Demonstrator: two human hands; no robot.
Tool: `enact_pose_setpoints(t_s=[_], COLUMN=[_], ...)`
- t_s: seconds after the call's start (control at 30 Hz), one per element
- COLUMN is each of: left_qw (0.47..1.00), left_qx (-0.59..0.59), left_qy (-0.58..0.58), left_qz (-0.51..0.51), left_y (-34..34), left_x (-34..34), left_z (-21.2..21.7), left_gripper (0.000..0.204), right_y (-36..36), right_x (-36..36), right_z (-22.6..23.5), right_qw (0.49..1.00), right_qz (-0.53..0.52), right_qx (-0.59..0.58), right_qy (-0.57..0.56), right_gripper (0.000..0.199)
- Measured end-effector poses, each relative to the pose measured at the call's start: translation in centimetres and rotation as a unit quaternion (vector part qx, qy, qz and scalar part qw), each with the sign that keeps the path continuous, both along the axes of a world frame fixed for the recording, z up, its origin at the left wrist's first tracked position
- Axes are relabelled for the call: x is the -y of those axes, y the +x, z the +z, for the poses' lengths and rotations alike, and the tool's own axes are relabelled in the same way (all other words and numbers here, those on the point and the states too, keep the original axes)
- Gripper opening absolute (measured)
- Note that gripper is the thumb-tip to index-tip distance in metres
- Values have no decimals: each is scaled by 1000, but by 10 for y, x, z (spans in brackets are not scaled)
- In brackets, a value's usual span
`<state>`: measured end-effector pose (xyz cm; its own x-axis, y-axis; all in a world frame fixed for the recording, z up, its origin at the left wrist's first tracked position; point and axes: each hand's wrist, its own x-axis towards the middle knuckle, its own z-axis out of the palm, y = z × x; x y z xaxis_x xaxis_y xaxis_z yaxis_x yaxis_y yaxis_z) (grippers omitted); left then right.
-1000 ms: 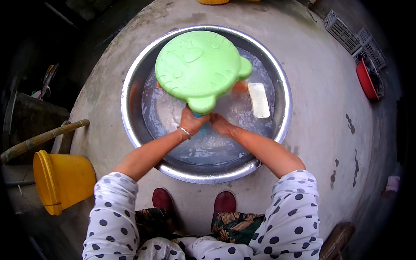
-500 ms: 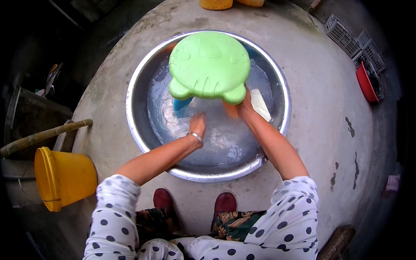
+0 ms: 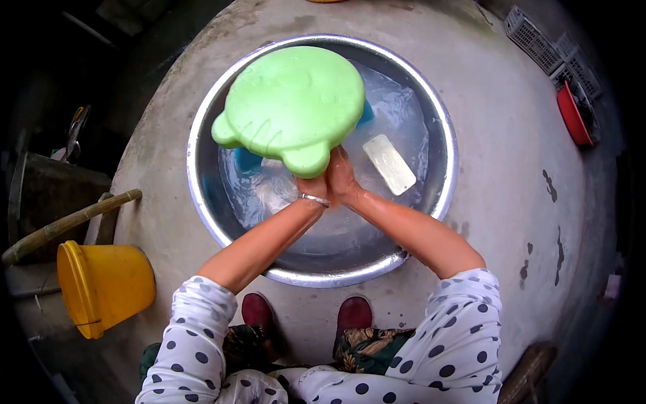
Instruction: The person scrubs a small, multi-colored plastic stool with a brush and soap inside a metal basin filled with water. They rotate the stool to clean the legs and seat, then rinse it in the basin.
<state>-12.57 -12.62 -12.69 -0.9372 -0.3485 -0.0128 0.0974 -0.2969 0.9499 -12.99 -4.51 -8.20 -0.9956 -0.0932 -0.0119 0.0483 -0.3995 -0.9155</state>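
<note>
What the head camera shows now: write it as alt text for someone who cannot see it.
A person's left hand and right hand are close together at the near edge of a green, round-eared plastic stool in a wide metal basin with water. A pale rectangular object lies right of the stool; a yellow bucket is outside at left.

left grip (image 3: 311, 186), right grip (image 3: 342, 176) partly hidden by green stool (image 3: 296, 101); blue legs (image 3: 247, 161) too
</note>
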Motion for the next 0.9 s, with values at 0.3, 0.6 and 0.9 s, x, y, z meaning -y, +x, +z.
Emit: enact_pose_setpoints(t_s=[0.3,0.6,0.9], left_qw=[956,988,918], left_qx=[200,-41,-45], left_qy=[200,-117,-368], left_qz=[-77,-96,-141], left_y=[5,16,20], left_x=[19,36,61], left_z=[-17,27,26], left_gripper=[40,40,48], right_y=[-1,4,20], right_x=[-15,31,-14], right_z=[-60,7,-60], right_qw=[882,997,819], right_qz=[201,-69,390], right_qx=[-111,-34,-44], right_qy=[412,3,419], right_gripper=[27,40,38])
